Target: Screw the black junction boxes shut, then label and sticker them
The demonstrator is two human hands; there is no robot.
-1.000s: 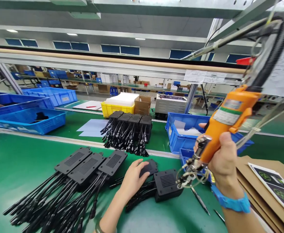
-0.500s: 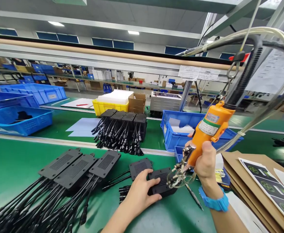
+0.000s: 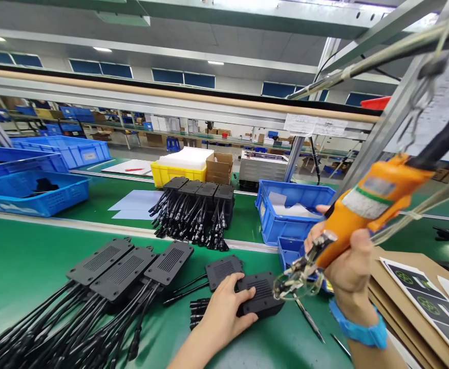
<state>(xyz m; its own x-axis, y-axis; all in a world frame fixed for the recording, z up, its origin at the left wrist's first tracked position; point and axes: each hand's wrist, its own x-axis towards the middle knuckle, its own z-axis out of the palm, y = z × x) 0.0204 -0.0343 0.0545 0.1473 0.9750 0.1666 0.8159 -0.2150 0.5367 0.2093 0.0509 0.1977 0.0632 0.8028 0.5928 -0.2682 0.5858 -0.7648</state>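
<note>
Left hand (image 3: 224, 310) spread over a black box (image 3: 264, 291) on the worktop (image 3: 20, 251), right hand (image 3: 349, 264) wrapped around a tilted orange power tool (image 3: 366, 202); steady pressure and a straighter tool should serve best.

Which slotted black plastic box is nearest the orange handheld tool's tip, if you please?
The slotted black plastic box with the left hand on it; the other boxes lie farther left or behind.
</note>
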